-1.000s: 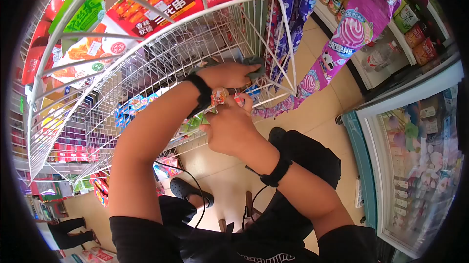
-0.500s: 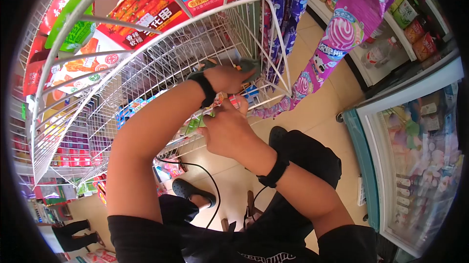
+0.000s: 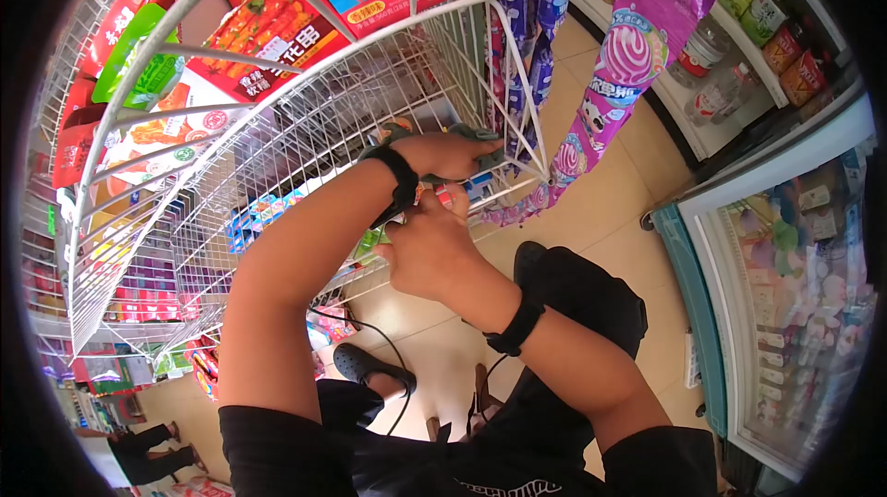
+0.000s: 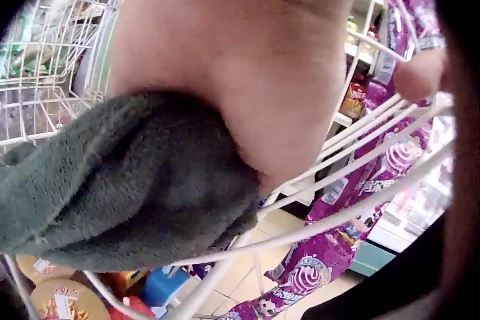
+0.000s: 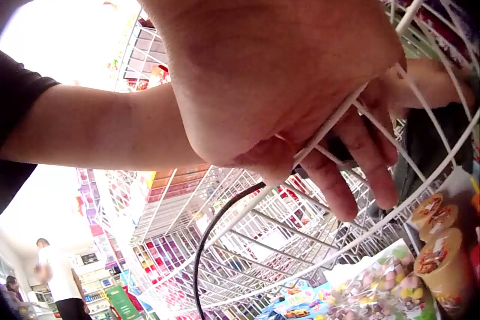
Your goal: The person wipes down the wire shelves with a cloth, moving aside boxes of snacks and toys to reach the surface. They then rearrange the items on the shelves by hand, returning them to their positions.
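Observation:
My left hand (image 3: 448, 157) holds a bunched dark green-grey cloth (image 4: 135, 185) at a white wire basket rack. In the left wrist view the cloth bulges out below the palm, right against the white wires (image 4: 337, 222); most of the fingers are hidden. Just below it in the head view, my right hand (image 3: 430, 248) grips the rack's near side. Its fingers (image 5: 330, 189) hook over the wire rail (image 5: 330, 121) in the right wrist view. Both wrists wear black bands.
Inside the basket sit round tubs (image 5: 441, 260) and a bag of candies (image 5: 375, 290). Boxed snacks (image 3: 277, 26) fill the upper tier. Purple packets (image 3: 605, 72) hang at the right, near a glass-topped freezer (image 3: 804, 312). Another person (image 3: 148, 451) stands at the lower left.
My left hand has shifted with the cloth toward the rack's right corner. My right hand keeps its hold on the rail. The head view has shifted slightly.

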The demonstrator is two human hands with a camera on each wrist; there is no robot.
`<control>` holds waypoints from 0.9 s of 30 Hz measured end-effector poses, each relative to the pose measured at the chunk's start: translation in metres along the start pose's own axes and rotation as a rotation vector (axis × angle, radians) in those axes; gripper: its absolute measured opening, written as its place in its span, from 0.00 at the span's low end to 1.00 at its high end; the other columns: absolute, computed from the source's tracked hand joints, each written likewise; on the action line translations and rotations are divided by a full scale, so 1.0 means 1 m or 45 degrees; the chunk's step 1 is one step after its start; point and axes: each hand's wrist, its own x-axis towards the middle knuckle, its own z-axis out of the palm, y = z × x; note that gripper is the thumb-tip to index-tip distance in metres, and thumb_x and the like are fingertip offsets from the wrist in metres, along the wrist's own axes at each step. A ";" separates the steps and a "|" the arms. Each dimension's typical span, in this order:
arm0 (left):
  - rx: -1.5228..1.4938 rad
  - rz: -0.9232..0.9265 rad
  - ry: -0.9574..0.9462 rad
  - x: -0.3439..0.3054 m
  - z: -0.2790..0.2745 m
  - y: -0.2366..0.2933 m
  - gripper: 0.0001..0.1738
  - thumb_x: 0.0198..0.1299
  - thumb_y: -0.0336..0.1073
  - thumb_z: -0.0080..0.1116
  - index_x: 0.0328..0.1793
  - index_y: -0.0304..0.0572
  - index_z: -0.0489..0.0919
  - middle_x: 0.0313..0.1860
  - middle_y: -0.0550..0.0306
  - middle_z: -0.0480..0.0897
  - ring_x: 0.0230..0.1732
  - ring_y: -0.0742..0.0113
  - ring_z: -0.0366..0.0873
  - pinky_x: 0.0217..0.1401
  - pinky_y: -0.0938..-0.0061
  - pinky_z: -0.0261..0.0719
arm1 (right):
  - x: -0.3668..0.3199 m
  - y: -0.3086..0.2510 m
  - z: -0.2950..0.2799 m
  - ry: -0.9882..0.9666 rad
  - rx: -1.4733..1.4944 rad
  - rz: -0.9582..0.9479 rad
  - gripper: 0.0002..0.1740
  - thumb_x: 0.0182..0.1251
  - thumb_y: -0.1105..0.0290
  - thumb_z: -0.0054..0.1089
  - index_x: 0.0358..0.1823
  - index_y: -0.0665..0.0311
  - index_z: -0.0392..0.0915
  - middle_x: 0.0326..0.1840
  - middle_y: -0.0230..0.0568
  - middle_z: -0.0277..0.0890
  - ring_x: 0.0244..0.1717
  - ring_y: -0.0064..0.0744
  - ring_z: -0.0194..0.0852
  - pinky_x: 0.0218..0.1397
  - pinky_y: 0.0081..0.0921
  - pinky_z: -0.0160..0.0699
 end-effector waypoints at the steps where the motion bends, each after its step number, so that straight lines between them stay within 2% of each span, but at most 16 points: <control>1: 0.214 -0.045 0.013 0.003 -0.002 0.002 0.33 0.60 0.42 0.44 0.74 0.61 0.57 0.45 0.36 0.79 0.45 0.44 0.79 0.49 0.57 0.75 | 0.001 0.000 0.000 0.004 -0.034 -0.001 0.16 0.60 0.56 0.53 0.33 0.60 0.84 0.43 0.42 0.78 0.57 0.43 0.62 0.61 0.59 0.39; 2: 0.331 0.018 0.126 0.013 0.003 -0.005 0.30 0.58 0.43 0.45 0.71 0.60 0.63 0.41 0.35 0.80 0.43 0.42 0.79 0.46 0.54 0.75 | 0.001 0.000 0.001 0.009 -0.066 0.000 0.16 0.59 0.56 0.54 0.34 0.59 0.84 0.45 0.42 0.78 0.58 0.43 0.62 0.62 0.59 0.39; 7: 0.478 -0.144 0.020 0.014 0.000 0.020 0.32 0.54 0.37 0.45 0.69 0.58 0.64 0.41 0.39 0.81 0.44 0.44 0.80 0.45 0.53 0.75 | 0.001 0.007 0.023 0.330 -0.024 -0.099 0.16 0.59 0.56 0.54 0.34 0.60 0.83 0.43 0.44 0.78 0.58 0.43 0.62 0.61 0.60 0.39; 8: 0.526 -0.160 0.047 0.012 0.003 0.020 0.33 0.54 0.36 0.45 0.71 0.63 0.62 0.45 0.43 0.81 0.46 0.47 0.80 0.46 0.54 0.76 | 0.001 0.008 0.025 0.454 -0.021 -0.144 0.16 0.59 0.56 0.54 0.33 0.60 0.83 0.42 0.45 0.78 0.58 0.43 0.62 0.61 0.61 0.39; 9: 0.575 -0.172 0.073 0.010 0.003 0.021 0.35 0.55 0.34 0.45 0.72 0.68 0.60 0.50 0.47 0.81 0.48 0.49 0.80 0.47 0.56 0.77 | 0.000 0.008 0.020 0.457 -0.022 -0.143 0.16 0.59 0.56 0.54 0.33 0.60 0.83 0.42 0.45 0.78 0.58 0.43 0.62 0.61 0.61 0.39; 11: 0.501 -0.182 -0.001 0.004 -0.001 0.015 0.36 0.55 0.35 0.47 0.73 0.68 0.59 0.51 0.46 0.80 0.49 0.49 0.80 0.48 0.57 0.77 | -0.002 0.006 0.008 0.133 0.028 -0.084 0.16 0.59 0.56 0.54 0.33 0.61 0.83 0.39 0.46 0.78 0.58 0.44 0.62 0.61 0.60 0.39; 13: 0.627 -0.111 -0.104 -0.014 -0.010 0.009 0.38 0.55 0.35 0.49 0.74 0.66 0.57 0.52 0.43 0.79 0.48 0.47 0.79 0.49 0.60 0.76 | -0.002 0.005 0.002 0.094 0.020 -0.076 0.16 0.60 0.56 0.54 0.33 0.61 0.83 0.39 0.46 0.78 0.57 0.44 0.63 0.61 0.59 0.40; 15: 0.455 -0.050 -0.119 -0.039 -0.021 0.007 0.40 0.54 0.37 0.53 0.75 0.57 0.54 0.46 0.37 0.79 0.44 0.43 0.79 0.49 0.58 0.75 | -0.002 0.003 0.000 0.061 0.026 -0.078 0.17 0.60 0.56 0.53 0.32 0.61 0.83 0.39 0.45 0.79 0.56 0.44 0.63 0.61 0.59 0.40; 17: 0.192 -0.204 0.133 -0.054 -0.018 -0.004 0.32 0.55 0.37 0.53 0.69 0.47 0.65 0.46 0.37 0.80 0.44 0.42 0.79 0.48 0.56 0.75 | 0.000 0.002 -0.002 0.010 -0.015 -0.051 0.18 0.61 0.55 0.51 0.34 0.61 0.83 0.39 0.45 0.79 0.55 0.43 0.63 0.62 0.57 0.40; 18: 0.202 -0.205 0.130 -0.058 -0.020 -0.011 0.32 0.55 0.37 0.53 0.69 0.47 0.65 0.46 0.37 0.80 0.44 0.42 0.79 0.48 0.56 0.75 | 0.001 0.000 -0.009 -0.079 -0.061 -0.024 0.19 0.63 0.54 0.49 0.35 0.60 0.83 0.39 0.44 0.79 0.55 0.42 0.63 0.62 0.57 0.40; 20: 0.264 -0.453 0.435 -0.061 -0.022 -0.024 0.22 0.55 0.37 0.52 0.56 0.38 0.75 0.45 0.37 0.80 0.44 0.40 0.78 0.46 0.55 0.76 | 0.002 -0.001 -0.009 -0.099 -0.066 -0.014 0.19 0.63 0.54 0.48 0.36 0.60 0.83 0.39 0.44 0.79 0.55 0.42 0.63 0.62 0.57 0.40; 21: 0.265 -0.454 0.434 -0.060 -0.025 -0.026 0.22 0.55 0.37 0.52 0.56 0.38 0.75 0.45 0.37 0.80 0.44 0.40 0.78 0.46 0.55 0.76 | 0.001 -0.001 -0.009 -0.127 -0.076 -0.008 0.20 0.64 0.54 0.48 0.36 0.60 0.83 0.39 0.43 0.79 0.55 0.42 0.62 0.62 0.57 0.40; 23: 0.004 -0.391 1.022 -0.056 -0.033 -0.031 0.20 0.55 0.39 0.55 0.50 0.33 0.76 0.39 0.36 0.80 0.42 0.38 0.78 0.43 0.57 0.76 | 0.001 -0.001 -0.007 -0.128 -0.054 -0.004 0.19 0.64 0.54 0.48 0.36 0.60 0.83 0.38 0.43 0.79 0.55 0.42 0.62 0.62 0.57 0.40; 24: -0.223 -0.363 1.167 -0.050 -0.034 -0.032 0.19 0.56 0.39 0.54 0.47 0.32 0.77 0.43 0.35 0.80 0.45 0.39 0.77 0.47 0.57 0.75 | 0.002 -0.001 -0.006 -0.128 -0.035 0.003 0.19 0.64 0.54 0.48 0.37 0.60 0.83 0.38 0.43 0.79 0.55 0.42 0.63 0.62 0.57 0.40; 25: -0.223 -0.361 1.166 -0.041 -0.032 -0.031 0.19 0.56 0.39 0.54 0.47 0.32 0.77 0.43 0.35 0.80 0.45 0.39 0.77 0.47 0.57 0.75 | 0.002 -0.001 -0.007 -0.127 -0.035 0.004 0.19 0.64 0.54 0.48 0.37 0.60 0.83 0.38 0.43 0.79 0.55 0.42 0.63 0.62 0.57 0.40; 27: -0.077 -0.283 0.925 -0.022 -0.024 -0.028 0.18 0.57 0.40 0.53 0.47 0.33 0.77 0.45 0.35 0.79 0.48 0.42 0.76 0.52 0.58 0.73 | 0.002 -0.002 -0.008 -0.129 -0.003 0.020 0.18 0.63 0.55 0.49 0.35 0.60 0.84 0.38 0.43 0.79 0.55 0.42 0.63 0.62 0.57 0.40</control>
